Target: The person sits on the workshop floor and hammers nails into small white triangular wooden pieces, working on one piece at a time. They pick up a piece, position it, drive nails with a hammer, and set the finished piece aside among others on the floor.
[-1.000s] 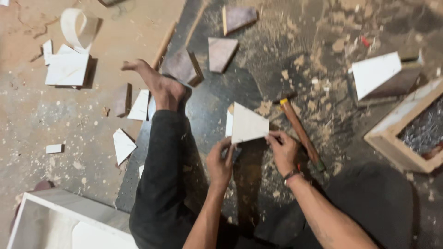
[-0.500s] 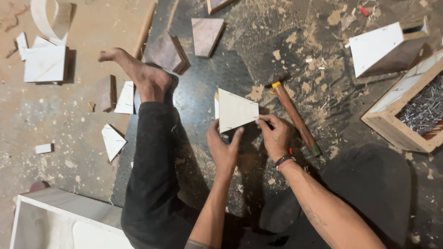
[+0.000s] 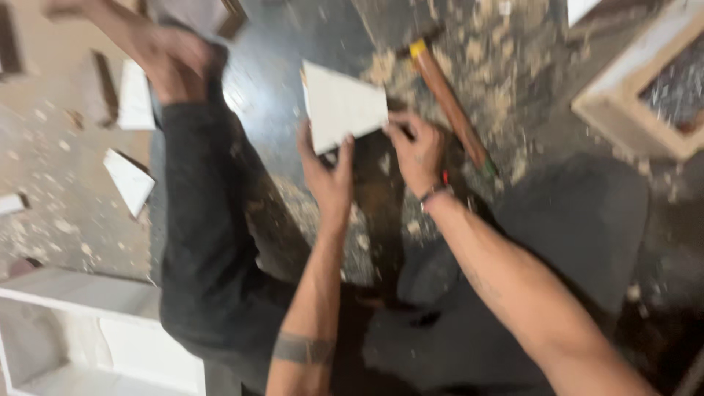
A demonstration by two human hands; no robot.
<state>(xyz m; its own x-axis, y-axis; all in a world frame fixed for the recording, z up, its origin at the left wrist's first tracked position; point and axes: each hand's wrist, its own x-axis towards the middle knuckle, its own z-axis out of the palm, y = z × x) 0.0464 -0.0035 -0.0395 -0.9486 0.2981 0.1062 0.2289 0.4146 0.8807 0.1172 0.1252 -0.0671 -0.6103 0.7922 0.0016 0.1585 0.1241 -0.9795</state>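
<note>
White laminate makes up the open-fronted box (image 3: 95,330) at the lower left; its compartments look bare as far as the blur lets one tell. Above it, small white offcuts (image 3: 130,180) lie scattered on the dusty floor (image 3: 51,220). A dark trouser leg (image 3: 202,235) runs up the frame to a bare foot (image 3: 172,62) resting near the top left.

The left hand (image 3: 326,172) has its grip closed on the lower left edge of a white triangular board piece (image 3: 345,106), fingers spread up behind it. The piece is held tilted just above a dark sheet (image 3: 286,44) spread on the floor, at the upper centre of the view. The right hand (image 3: 416,150) pinches the piece's right corner, its grip narrow around that edge; a band sits at its wrist. Just beside the right hand a hammer (image 3: 447,99) with a reddish wooden handle lies in sawdust, not touched by either hand.

At the far right stands a pale wooden tray-like box (image 3: 623,110); its dark contents are too blurred to identify here.

Compared with half a second ago, the view has closed in and blurred: hands and board now fill the centre, the hammer and the box at the right sit nearer the frame's upper edge, and both hands keep the same hold on the board.
</note>
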